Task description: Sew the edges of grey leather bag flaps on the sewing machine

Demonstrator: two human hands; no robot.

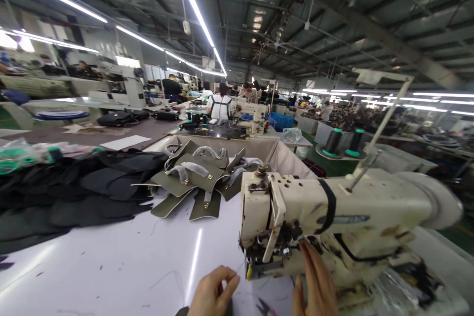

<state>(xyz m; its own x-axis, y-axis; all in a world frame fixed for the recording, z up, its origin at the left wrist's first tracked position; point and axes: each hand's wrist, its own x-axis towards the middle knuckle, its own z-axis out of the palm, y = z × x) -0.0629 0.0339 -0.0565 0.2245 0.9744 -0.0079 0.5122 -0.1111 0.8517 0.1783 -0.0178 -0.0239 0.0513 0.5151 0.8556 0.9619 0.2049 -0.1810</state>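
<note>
One stained cream sewing machine (355,202)

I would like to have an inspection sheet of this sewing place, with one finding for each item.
Surface: white table, shiny.
Job's things: sewing machine; snips at the picture's bottom edge; olive pieces piled beyond.
Clutter: dark scraps scattered; black pieces heaped at left.
Grips: left hand, thumb near fingertips, holding unclear; right hand open at the machine, contact unclear.
Cables: on the table, nothing seen; cord hanging overhead.
Surroundings: person in white ahead; blue crate.
</note>
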